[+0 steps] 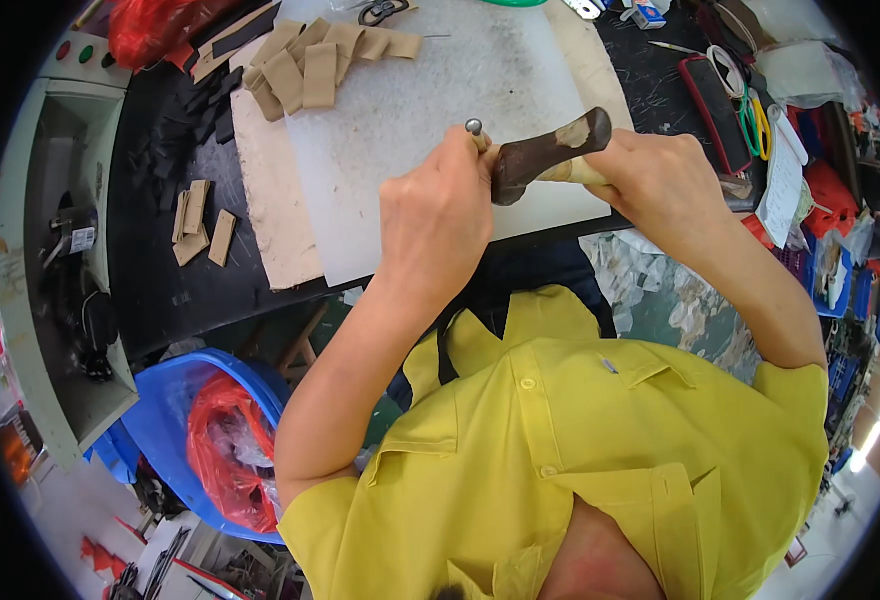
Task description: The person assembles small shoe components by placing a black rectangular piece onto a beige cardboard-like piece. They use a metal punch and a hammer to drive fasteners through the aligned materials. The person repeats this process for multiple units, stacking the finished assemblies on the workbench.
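Note:
Over the near part of a white board [420,110], both my hands are raised close together. My left hand [435,205] is closed round a slim tool [474,127], probably a punch, of which only the rounded shiny metal end shows above the fingers. My right hand [665,180] grips the pale handle of a hammer [545,158] with a dark, worn brown head. The hammer head overlaps the left hand's fingers in the view; I cannot tell whether it touches them. A pile of tan strips [320,72] lies on the board's far left.
Small tan pieces [196,208] and black strips [175,125] lie on the black table at left. Beside it stand a grey metal cabinet [120,130] and a blue basin [150,400] holding a red bag. Scissors [758,128] and a dark red case [712,115] lie at right.

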The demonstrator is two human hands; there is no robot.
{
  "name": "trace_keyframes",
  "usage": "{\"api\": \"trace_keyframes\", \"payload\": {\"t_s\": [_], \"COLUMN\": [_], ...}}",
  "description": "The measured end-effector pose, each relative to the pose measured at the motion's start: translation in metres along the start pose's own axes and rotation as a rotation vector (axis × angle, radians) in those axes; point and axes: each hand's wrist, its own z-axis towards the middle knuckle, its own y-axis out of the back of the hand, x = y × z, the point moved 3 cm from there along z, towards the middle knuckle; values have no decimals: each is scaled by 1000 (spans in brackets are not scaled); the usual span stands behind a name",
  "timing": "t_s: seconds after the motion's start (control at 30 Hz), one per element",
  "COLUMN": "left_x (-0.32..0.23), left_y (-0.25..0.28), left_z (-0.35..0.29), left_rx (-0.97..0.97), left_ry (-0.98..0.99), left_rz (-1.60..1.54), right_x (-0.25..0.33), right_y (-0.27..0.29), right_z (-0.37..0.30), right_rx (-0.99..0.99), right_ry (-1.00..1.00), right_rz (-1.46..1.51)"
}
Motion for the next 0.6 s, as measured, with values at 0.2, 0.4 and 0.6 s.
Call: {"api": "trace_keyframes", "payload": {"t_s": [0.2, 0.4, 0.6], "left_x": [28, 33, 36], "left_y": [16, 44, 38], "left_z": [-1, -18, -24], "left_rx": [-115, 5, -21], "left_ry": [373, 297, 273], "left_rz": [-528, -553, -508], "right_x": [2, 1, 1], "right_y": [1, 0, 2], "right_z": [3, 4, 7], "right_rx": [37, 31, 31], "right_ry": [20, 41, 66], "right_rz": [-19, -28, -25]}}
